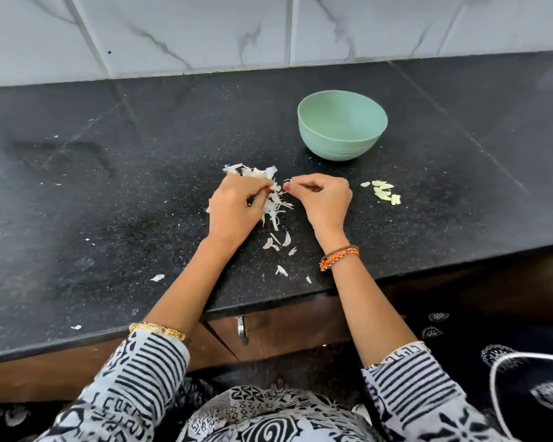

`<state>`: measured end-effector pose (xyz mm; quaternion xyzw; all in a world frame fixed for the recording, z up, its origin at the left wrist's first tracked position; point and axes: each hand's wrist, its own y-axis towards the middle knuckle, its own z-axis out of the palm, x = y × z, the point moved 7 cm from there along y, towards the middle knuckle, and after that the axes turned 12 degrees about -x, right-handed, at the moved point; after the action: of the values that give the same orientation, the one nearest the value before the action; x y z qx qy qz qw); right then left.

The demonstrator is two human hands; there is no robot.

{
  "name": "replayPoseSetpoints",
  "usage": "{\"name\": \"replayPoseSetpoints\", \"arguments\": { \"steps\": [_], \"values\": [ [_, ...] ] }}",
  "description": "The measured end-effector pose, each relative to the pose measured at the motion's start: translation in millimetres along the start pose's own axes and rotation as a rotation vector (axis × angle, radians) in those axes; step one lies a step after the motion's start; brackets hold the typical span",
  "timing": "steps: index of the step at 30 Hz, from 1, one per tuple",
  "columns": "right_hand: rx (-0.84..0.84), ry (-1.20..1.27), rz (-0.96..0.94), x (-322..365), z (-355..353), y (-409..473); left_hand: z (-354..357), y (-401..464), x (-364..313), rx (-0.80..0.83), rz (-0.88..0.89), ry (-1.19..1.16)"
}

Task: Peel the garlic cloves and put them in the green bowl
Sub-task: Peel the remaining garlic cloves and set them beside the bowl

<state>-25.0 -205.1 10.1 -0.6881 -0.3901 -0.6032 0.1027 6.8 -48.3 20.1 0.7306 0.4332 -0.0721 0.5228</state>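
Both hands meet over the black counter (109, 193). The left hand (233, 205) curls around a garlic bulb (253, 172) with papery skins; the right hand (323, 199) pinches a strip of skin (286, 181). Peeled cloves (384, 192) lie just right of the right hand; the green bowl (342, 126) sits beyond it. No readable writing shows.

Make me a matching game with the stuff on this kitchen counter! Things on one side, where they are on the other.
Things:
1. round green plastic bowl
2. small pile of pale peeled garlic cloves
3. heap of white papery garlic skins
4. orange braided wristband

Places:
A. between the left hand and right hand
B. on the right wrist
C. on the black counter, right of the right hand
D. behind the hands, nearer the tiled wall

Pairs: 1-D, 2-C, 3-A, 4-B
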Motion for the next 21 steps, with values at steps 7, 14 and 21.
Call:
{"name": "replayPoseSetpoints", "arguments": {
  "steps": [7, 14, 21],
  "values": [
    [-0.316, -0.351, -0.083, -19.7, -79.7, 33.1, 15.9, -5.3, -14.4, 0.118, 0.236, 0.074],
    [-0.330, -0.417, 0.009, -44.7, -90.4, 39.6, 20.5, -11.5, -17.6, 0.156, 0.302, 0.106],
    [-0.429, -0.306, -0.118, -15.6, -87.8, 24.7, 4.6, -7.1, -16.7, 0.019, 0.179, 0.078]
  ]
}}
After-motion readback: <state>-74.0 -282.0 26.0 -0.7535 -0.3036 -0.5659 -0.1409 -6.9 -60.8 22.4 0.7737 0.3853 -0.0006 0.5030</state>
